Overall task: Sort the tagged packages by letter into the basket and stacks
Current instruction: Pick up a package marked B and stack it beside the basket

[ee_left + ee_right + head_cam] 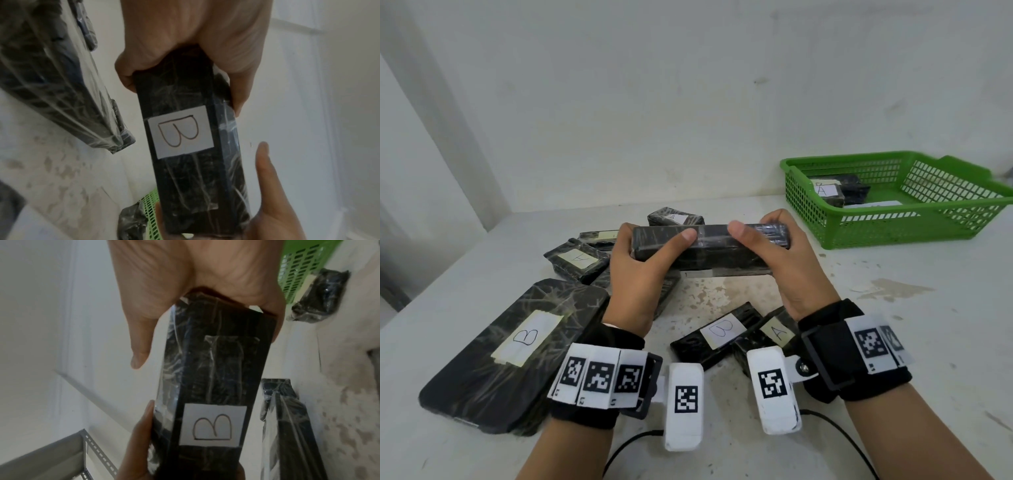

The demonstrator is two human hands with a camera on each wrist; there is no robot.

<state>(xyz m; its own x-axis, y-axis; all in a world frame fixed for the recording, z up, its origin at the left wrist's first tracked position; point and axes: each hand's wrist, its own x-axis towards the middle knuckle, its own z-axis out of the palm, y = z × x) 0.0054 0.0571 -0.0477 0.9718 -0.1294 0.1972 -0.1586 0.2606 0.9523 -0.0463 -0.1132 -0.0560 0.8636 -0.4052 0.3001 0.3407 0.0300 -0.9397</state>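
Observation:
Both hands hold one long black wrapped package (pixel 709 248) up above the table, tilted on edge. My left hand (pixel 640 270) grips its left end and my right hand (pixel 787 260) grips its right end, thumbs on the near face. Its white tag reads B (pixel 180 131), also legible in the right wrist view (pixel 212 425). The green basket (pixel 914 224) stands at the back right with an A package (pixel 827 193) inside. On the table lie a large B package (pixel 510 353), a small B package (pixel 717 334), and A packages (pixel 577 260) (pixel 774 334).
More black packages lie behind the hands, one tagged B (pixel 675 216). The white table (pixel 893 325) is stained in the middle. A wall rises close behind. Cables trail near the front edge (pixel 633 442). A metal shelf post shows in the right wrist view (pixel 98 452).

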